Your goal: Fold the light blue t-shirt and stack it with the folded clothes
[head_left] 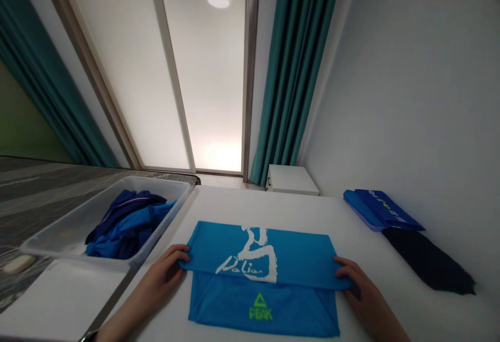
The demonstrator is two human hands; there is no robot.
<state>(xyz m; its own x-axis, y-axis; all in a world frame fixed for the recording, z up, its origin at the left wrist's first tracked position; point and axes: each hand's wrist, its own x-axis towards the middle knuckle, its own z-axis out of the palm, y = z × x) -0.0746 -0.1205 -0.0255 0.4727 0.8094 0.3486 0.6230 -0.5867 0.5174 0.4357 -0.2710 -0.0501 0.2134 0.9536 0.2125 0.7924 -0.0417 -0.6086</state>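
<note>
A white table carries a folded bright-blue garment, lying flat between the left hand and the right hand. Beyond the right hand, farther right, sits a folded blue stack, with a dark cloth meeting its near end.

A home interior: teal curtains, frosted doors, white cabinet.

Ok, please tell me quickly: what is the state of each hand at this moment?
Left hand: closed, holding the left edge of the blue garment's folded flap.
Right hand: closed, holding the same flap's right edge.
</note>
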